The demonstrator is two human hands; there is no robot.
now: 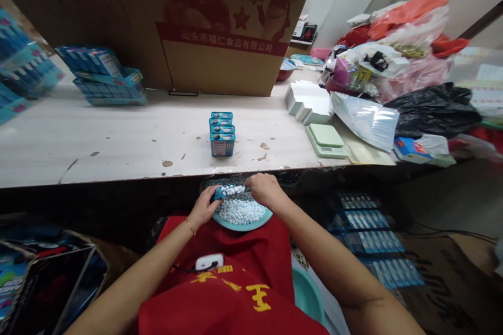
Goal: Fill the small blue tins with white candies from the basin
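Note:
My left hand (203, 206) grips a small blue candy box (218, 193) tilted on its side over a turquoise bowl (239, 227). White candies (241, 211) fill much of that bowl, which rests by my lap. Pinched in my right hand (265, 189) is a narrow scoop (237, 190) loaded with white candies, its far end at the box's mouth. My fingers hide the scoop's handle. Beyond my hands, several blue candy boxes (222, 145) stand in a row near the table's front edge.
A large cardboard carton (220, 70) stands at the back of the white table (118, 138). Display trays of blue boxes (112, 89) sit to the left. On the right are a pale green scale (326, 140), white cards (310, 100) and piled plastic bags (408, 36).

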